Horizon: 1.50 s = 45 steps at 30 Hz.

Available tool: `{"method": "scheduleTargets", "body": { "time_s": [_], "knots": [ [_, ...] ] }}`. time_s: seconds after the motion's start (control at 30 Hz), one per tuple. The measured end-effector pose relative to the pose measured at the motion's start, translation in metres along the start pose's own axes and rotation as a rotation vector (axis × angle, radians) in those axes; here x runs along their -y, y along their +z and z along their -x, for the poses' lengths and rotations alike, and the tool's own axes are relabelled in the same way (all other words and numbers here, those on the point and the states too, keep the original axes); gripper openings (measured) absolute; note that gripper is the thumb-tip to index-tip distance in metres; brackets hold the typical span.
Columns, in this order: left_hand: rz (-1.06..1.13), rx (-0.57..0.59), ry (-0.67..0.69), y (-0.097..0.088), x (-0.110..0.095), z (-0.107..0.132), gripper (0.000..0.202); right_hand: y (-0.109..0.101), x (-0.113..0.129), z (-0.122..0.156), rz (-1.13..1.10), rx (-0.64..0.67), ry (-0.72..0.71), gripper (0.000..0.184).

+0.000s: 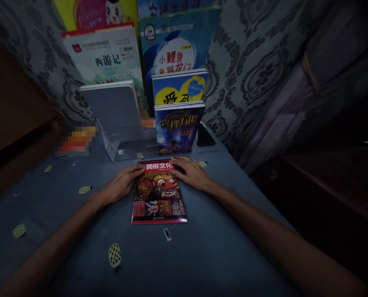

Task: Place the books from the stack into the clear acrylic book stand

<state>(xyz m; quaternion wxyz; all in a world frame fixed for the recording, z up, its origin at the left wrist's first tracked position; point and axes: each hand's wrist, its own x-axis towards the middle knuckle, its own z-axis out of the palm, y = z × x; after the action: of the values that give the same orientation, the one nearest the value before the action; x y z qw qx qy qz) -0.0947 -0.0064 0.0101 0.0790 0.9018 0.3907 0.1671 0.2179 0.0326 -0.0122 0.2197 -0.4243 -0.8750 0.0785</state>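
A small book (159, 194) with a red mask on its dark cover and a red band across the top lies on the table cloth. My left hand (123, 181) holds its upper left edge, fingertips reaching onto the cover. On the opposite side, my right hand (191, 171) grips the upper right corner and edge, with fingers across the top and the thumb lower down. Just beyond the book, a clear stand (124, 148) carries several upright books, among them a dark blue book (179, 128) in front.
Behind stand a white-and-green book (109, 53), a teal book (177, 45) and a blank grey-backed book (114, 107). A dark phone (205, 136) rests right of the stand. A blurred orange item (77, 140) lies left. Patterned curtain (245, 53) hangs behind; the table's edge slopes away right.
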Motion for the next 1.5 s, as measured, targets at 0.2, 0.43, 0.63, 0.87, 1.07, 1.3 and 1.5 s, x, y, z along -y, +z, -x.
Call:
{"method": "scheduleTargets", "body": {
  "time_s": [0.2,0.43,0.63,0.87,1.07,1.3,1.5],
  "knots": [
    [-0.012,-0.022,0.03,-0.004,-0.04,0.045,0.05,-0.001,0.004,0.001,0.021,0.004,0.016,0.042],
    [0.046,-0.038,0.08,-0.014,-0.095,0.072,0.048,-0.002,0.01,0.002,0.024,0.023,0.034,0.042],
    [0.054,-0.112,0.039,-0.008,-0.11,0.076,0.04,0.003,0.023,0.01,0.05,-0.016,0.033,0.041],
    [0.099,-0.176,-0.077,0.004,-0.112,0.077,0.033,-0.002,0.073,0.053,-0.005,0.013,0.012,0.046],
    [0.135,-0.229,-0.114,0.01,-0.114,0.078,0.031,-0.005,0.106,0.095,-0.038,-0.014,-0.071,0.04],
    [0.122,-0.282,-0.239,0.015,-0.1,0.072,0.033,-0.002,0.112,0.11,-0.066,-0.125,-0.113,0.033],
    [0.377,-0.328,-0.479,0.018,-0.077,0.042,0.036,0.001,0.104,0.107,-0.116,-0.134,-0.116,0.029]
  ]
}}
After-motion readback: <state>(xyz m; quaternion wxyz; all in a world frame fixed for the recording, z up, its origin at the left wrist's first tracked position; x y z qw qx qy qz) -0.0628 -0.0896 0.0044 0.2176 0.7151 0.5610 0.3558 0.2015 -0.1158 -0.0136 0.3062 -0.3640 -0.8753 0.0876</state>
